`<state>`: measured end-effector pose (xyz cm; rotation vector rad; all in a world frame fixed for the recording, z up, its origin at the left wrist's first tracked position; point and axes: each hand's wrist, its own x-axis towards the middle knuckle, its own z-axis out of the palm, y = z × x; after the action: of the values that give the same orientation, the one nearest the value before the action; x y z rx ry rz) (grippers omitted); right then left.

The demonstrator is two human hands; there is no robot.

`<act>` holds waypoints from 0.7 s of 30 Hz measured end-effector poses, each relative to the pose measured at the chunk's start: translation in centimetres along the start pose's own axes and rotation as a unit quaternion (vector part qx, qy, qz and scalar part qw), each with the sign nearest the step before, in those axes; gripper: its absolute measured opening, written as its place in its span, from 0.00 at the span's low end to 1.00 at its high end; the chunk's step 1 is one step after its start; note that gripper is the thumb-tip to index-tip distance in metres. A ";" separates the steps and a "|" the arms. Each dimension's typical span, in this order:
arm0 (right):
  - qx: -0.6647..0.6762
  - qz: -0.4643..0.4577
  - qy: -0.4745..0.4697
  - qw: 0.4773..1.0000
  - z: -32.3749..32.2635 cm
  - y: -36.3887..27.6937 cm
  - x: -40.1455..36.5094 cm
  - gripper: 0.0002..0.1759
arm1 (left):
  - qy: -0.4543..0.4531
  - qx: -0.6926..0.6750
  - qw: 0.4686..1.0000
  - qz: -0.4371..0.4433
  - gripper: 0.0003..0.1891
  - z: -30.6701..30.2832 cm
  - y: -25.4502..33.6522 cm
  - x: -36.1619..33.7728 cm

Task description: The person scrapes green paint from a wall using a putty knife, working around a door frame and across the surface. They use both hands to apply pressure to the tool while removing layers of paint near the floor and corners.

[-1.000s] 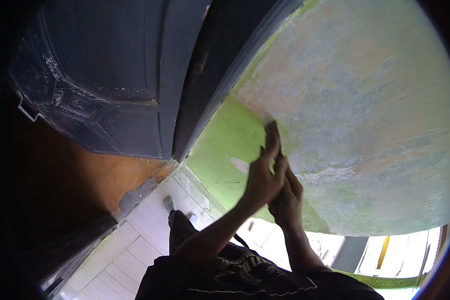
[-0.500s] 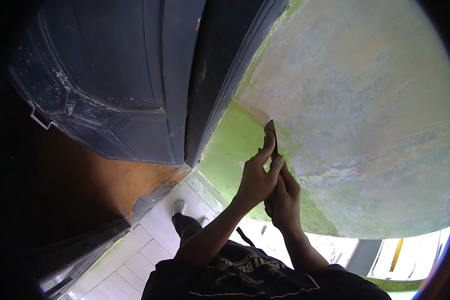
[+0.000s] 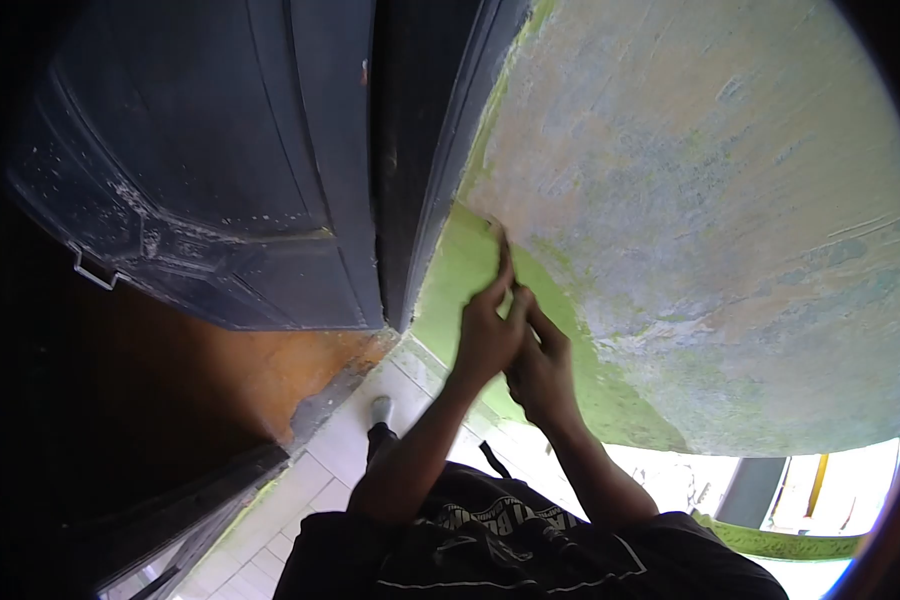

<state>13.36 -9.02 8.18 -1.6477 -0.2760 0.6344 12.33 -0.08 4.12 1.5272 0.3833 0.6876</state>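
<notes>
Both of my hands are on a scraper (image 3: 501, 236), whose blade tip is smeared by motion and meets the wall where green paint borders a scraped, pale patch. Wrapped round its handle is my right hand (image 3: 546, 378), the lower of the two. My left hand (image 3: 488, 335) lies just left of it, its fingers stretched along the blade and pressing on it. The handle is mostly hidden in my grip. Green paint (image 3: 445, 290) remains in a band between the door frame and the bare, mottled wall surface (image 3: 690, 200).
A dark panelled door (image 3: 200, 150) with a metal handle (image 3: 94, 270) stands at the left, beside its frame (image 3: 410, 150). Below are pale floor tiles (image 3: 335, 460) and an orange-brown floor (image 3: 260, 365) past the threshold. One foot (image 3: 381, 408) shows on the tiles.
Both hands and the scraper have moved left and slightly up along the wall, towards the door frame. The camera view has shifted a little as well.
</notes>
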 end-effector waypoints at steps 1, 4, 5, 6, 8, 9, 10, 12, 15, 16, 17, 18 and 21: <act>0.005 -0.002 -0.003 1.000 0.1 0.6 -0.1 0.24 | 0.011 0.098 0.992 0.078 0.27 0.5 0.2 -0.5; -0.038 -0.075 0.040 0.996 0.6 1.5 0.1 0.24 | 0.012 -0.032 0.999 0.015 0.25 0.1 -0.3 0.8; 0.016 -0.070 0.051 0.996 1.6 2.5 0.9 0.25 | -0.010 -0.084 0.995 -0.061 0.25 -0.8 -0.1 1.2; 0.011 -0.082 0.048 0.995 2.2 3.3 1.0 0.25 | -0.046 -0.033 0.991 -0.124 0.25 -2.1 0.8 1.4; -0.009 -0.099 0.063 0.993 2.1 4.5 1.4 0.25 | -0.035 -0.021 0.995 -0.096 0.25 -1.9 1.2 0.6; 0.017 -0.036 0.045 0.998 1.1 2.5 0.6 0.24 | -0.021 0.015 0.999 -0.038 0.25 -1.1 1.0 0.3; 0.040 -0.011 0.020 0.999 0.3 0.7 0.0 0.24 | -0.014 0.014 0.999 -0.030 0.25 -0.2 0.8 0.0; 0.033 0.004 0.001 0.999 -0.4 -0.2 0.6 0.23 | 0.005 -0.011 0.999 -0.032 0.25 0.3 0.4 0.7; 0.002 -0.028 -0.004 1.000 1.3 1.2 3.6 0.23 | -0.011 -0.066 0.994 -0.085 0.26 -1.4 -1.6 2.9; 0.016 -0.029 -0.005 0.999 1.7 1.0 3.1 0.22 | -0.010 -0.048 0.994 -0.094 0.26 -1.6 -0.5 2.5; 0.021 -0.032 -0.008 0.999 1.5 1.6 2.7 0.22 | -0.008 -0.028 0.995 -0.100 0.26 -1.7 0.9 2.0; 0.005 -0.060 0.014 0.998 0.8 2.7 2.1 0.23 | -0.014 -0.005 0.997 -0.076 0.26 -1.4 1.7 1.1; -0.003 -0.089 0.033 0.995 1.2 2.0 2.8 0.23 | -0.001 0.042 0.999 -0.017 0.26 -1.3 -0.9 2.3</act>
<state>14.63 -6.94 5.52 -1.6262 -0.3730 0.4448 13.45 2.44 3.64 1.5965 0.4409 0.6508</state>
